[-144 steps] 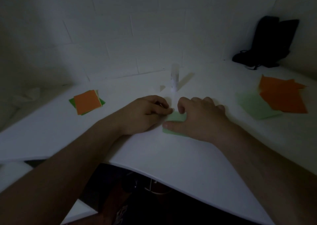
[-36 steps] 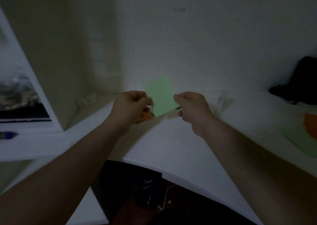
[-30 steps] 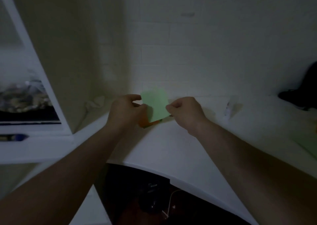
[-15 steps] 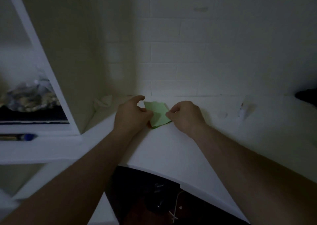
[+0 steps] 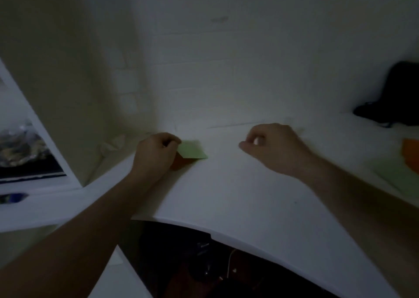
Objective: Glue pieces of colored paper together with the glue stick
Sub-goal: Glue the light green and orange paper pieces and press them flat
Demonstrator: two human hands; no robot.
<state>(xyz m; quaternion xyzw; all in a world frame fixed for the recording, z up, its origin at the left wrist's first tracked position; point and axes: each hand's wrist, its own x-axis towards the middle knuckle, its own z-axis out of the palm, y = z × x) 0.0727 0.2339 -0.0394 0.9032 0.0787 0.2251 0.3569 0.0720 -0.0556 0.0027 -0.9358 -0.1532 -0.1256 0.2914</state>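
A light green paper square [image 5: 192, 152] lies on the white table [image 5: 226, 195], overlapping a darker orange piece [image 5: 180, 163] beneath it. My left hand [image 5: 156, 155] sits at the green square's left corner, with its curled fingers pinching that corner. My right hand [image 5: 274, 149] hovers well to the right of the paper. It is blurred, its fingers are curled, and I see nothing in it. The glue stick is not clearly visible; only a faint smear shows behind the right hand.
Loose orange paper [image 5: 411, 155] and green paper [image 5: 399, 175] lie at the right edge. A black bag [image 5: 396, 98] stands in the back right corner. A crumpled tissue [image 5: 113, 143] lies by the wall on the left, beside a white shelf [image 5: 40, 197]. The table's curved front edge [image 5: 226, 226] is near me.
Both hands lowered the green square onto the orange piece on the table. My right hand has since let go and swung to the right; my left hand stays on the paper.
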